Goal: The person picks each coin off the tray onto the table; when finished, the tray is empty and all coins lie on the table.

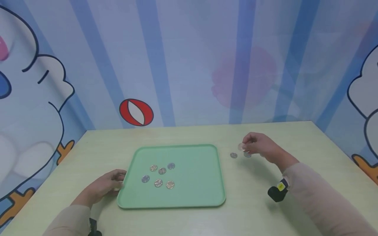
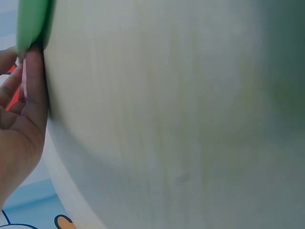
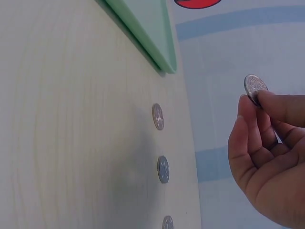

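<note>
Thumb and fingertips of my right hand pinch a silvery coin, raised above the table right of the tray. Two more coins lie close under this hand in the head view, a left coin and another coin partly behind the fingers; the right wrist view adds a third coin at its bottom edge. My left hand holds the left rim of a light green tray, its fingertips at the edge. Several silvery coins lie spread flat on the tray's left half.
The pale wooden table ends at a blue striped backdrop with cartoon figures and a red and white ball. A black wrist device hangs under the right sleeve.
</note>
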A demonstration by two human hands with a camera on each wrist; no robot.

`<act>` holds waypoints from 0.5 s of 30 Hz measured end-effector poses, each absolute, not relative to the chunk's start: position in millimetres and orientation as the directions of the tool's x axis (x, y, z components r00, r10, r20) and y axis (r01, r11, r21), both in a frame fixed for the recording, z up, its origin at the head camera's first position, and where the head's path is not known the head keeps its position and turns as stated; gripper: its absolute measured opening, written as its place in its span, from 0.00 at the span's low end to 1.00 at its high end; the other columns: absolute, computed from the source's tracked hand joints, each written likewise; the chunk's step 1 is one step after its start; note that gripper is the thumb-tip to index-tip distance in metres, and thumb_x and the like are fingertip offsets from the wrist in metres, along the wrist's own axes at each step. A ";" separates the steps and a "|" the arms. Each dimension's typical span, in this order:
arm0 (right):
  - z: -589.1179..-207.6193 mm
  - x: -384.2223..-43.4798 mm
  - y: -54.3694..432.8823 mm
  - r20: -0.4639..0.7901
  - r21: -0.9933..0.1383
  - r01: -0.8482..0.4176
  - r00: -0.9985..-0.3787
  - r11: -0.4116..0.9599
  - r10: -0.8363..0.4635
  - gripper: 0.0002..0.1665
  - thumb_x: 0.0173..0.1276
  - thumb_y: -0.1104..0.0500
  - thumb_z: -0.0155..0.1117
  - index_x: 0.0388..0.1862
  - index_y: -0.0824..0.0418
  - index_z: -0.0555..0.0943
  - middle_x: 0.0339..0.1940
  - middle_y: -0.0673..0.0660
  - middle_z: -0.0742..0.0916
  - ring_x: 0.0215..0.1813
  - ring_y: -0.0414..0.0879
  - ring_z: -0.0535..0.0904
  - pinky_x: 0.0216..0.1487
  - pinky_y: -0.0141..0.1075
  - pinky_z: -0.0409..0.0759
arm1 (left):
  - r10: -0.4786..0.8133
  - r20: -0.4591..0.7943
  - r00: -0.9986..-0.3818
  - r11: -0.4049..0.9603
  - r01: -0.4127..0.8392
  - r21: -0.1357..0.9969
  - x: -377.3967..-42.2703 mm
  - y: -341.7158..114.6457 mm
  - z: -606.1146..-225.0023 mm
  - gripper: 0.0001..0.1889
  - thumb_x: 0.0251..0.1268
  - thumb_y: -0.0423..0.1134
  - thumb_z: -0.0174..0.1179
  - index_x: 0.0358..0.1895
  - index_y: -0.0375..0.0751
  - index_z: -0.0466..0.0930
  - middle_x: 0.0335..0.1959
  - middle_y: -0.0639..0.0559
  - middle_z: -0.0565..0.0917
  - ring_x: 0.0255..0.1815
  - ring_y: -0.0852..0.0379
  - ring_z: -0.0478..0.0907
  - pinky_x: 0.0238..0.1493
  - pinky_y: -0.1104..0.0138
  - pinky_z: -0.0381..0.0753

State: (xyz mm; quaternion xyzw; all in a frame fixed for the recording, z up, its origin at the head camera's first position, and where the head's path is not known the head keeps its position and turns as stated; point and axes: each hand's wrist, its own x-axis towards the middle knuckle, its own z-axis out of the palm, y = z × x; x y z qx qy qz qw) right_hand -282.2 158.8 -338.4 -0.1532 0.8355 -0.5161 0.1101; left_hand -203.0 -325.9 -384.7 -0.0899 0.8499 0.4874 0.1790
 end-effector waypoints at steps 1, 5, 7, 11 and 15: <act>-338.2 -281.9 162.7 -0.025 -0.896 -0.142 -0.930 0.421 -0.366 0.12 0.60 0.63 0.54 0.38 0.71 0.68 0.32 0.58 0.76 0.38 0.53 0.74 0.44 0.47 0.74 | 0.023 -0.391 -0.920 0.509 -0.326 0.797 -203.1 -325.9 -384.7 0.28 0.50 0.27 0.49 0.59 0.29 0.55 0.53 0.35 0.66 0.49 0.45 0.68 0.47 0.53 0.73; -338.5 -281.6 177.4 -0.026 -0.884 -0.139 -0.939 0.447 -0.343 0.13 0.61 0.63 0.52 0.40 0.71 0.67 0.35 0.58 0.76 0.39 0.50 0.75 0.46 0.46 0.74 | 0.031 -0.384 -0.923 0.506 -0.317 0.802 -203.1 -326.0 -385.2 0.28 0.50 0.27 0.48 0.59 0.29 0.56 0.52 0.36 0.67 0.47 0.47 0.69 0.46 0.54 0.73; -339.2 -282.1 184.5 -0.032 -0.879 -0.128 -0.945 0.459 -0.325 0.13 0.61 0.63 0.52 0.41 0.71 0.67 0.37 0.59 0.76 0.40 0.50 0.74 0.47 0.46 0.74 | 0.036 -0.381 -0.924 0.503 -0.313 0.806 -203.0 -326.1 -385.3 0.28 0.50 0.27 0.48 0.59 0.28 0.56 0.52 0.36 0.67 0.46 0.48 0.70 0.46 0.54 0.73; -341.8 -284.6 197.7 -0.038 -0.876 -0.111 -0.954 0.469 -0.297 0.14 0.62 0.62 0.51 0.41 0.72 0.66 0.39 0.61 0.76 0.41 0.50 0.75 0.48 0.46 0.74 | 0.037 -0.382 -0.923 0.505 -0.313 0.804 -202.9 -326.3 -385.0 0.28 0.50 0.27 0.49 0.59 0.29 0.55 0.52 0.36 0.67 0.47 0.47 0.69 0.47 0.53 0.73; -344.5 -287.9 210.2 -0.052 -0.866 -0.087 -0.964 0.492 -0.263 0.15 0.62 0.61 0.50 0.42 0.72 0.66 0.40 0.61 0.76 0.40 0.46 0.75 0.48 0.44 0.74 | 0.032 -0.386 -0.922 0.506 -0.318 0.801 -203.1 -326.1 -384.9 0.28 0.50 0.27 0.49 0.59 0.29 0.55 0.52 0.36 0.67 0.48 0.46 0.69 0.47 0.53 0.72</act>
